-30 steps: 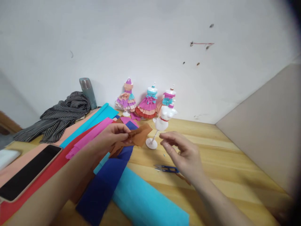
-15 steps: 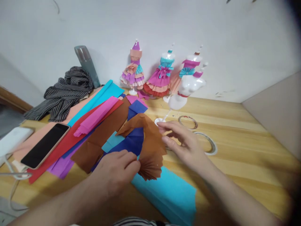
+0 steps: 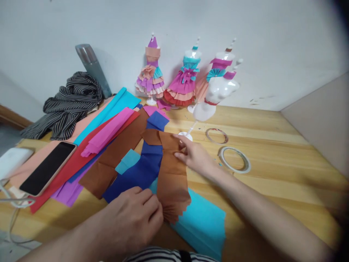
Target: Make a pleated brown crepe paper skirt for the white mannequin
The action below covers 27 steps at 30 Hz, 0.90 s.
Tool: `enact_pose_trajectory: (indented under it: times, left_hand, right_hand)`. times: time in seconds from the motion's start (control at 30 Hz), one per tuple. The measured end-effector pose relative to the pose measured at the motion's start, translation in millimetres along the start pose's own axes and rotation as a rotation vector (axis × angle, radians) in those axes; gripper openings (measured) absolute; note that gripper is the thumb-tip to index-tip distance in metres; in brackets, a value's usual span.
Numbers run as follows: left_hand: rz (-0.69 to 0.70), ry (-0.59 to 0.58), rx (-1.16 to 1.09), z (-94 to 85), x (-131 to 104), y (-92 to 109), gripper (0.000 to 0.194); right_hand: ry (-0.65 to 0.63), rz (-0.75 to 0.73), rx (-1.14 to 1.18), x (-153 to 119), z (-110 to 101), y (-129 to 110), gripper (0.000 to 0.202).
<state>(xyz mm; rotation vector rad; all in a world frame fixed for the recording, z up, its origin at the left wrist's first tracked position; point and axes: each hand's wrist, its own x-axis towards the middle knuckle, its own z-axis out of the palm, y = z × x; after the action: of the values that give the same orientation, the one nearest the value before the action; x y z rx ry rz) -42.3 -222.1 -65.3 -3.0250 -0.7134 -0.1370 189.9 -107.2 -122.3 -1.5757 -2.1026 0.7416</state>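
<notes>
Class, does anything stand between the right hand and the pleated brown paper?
Nothing visible does. The right hand has its fingers over the upper right edge of the pleated paper; the left hand grips its gathered near end.

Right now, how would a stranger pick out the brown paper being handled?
On the wooden table, look between the person's left hand and right hand. The brown paper there overlaps dark blue paper and turquoise paper. Unlike the brown strip further left, its near end is gathered in pleats.
</notes>
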Motion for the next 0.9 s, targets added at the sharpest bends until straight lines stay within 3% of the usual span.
enact_pose_trajectory:
  times: [0.13, 0.23, 0.33, 0.43, 0.53, 0.6, 0.67, 0.73, 0.9]
  left_hand:
    - [-0.071, 0.066, 0.042, -10.3, -1, -8, 0.020]
    - [-0.095, 0.216, 0.097, -24.4, 0, -19, 0.027]
    - [-0.131, 0.346, 0.143, -34.3, 0, -28, 0.027]
    - [-0.182, 0.417, 0.180, -34.2, -3, -35, 0.023]
    - [-0.233, 0.406, 0.218, -22.8, -5, -37, 0.018]
    - [-0.276, 0.411, 0.244, -10.4, -6, -37, 0.016]
    - [-0.318, 0.428, 0.243, 3.5, -7, -36, 0.017]
    - [-0.343, 0.416, 0.237, 15.7, -7, -34, 0.020]
    - [-0.321, 0.366, 0.183, 27.5, -6, -27, 0.023]
  right_hand:
    - [0.053, -0.092, 0.161, 23, 0, -14, 0.051]
    - [0.229, -0.296, 0.314, 36, -19, -43, 0.043]
    - [0.423, -0.499, 0.309, 45, -46, -83, 0.035]
    - [0.566, -0.668, 0.298, 54, -61, -112, 0.035]
    - [0.644, -0.717, 0.291, 62, -53, -110, 0.030]
    - [0.597, -0.635, 0.221, 63, -38, -92, 0.031]
    - [0.470, -0.549, 0.165, 55, -19, -67, 0.039]
    - [0.277, -0.345, 0.070, 38, -4, -43, 0.050]
    - [0.074, -0.148, 0.187, -17, 5, -15, 0.048]
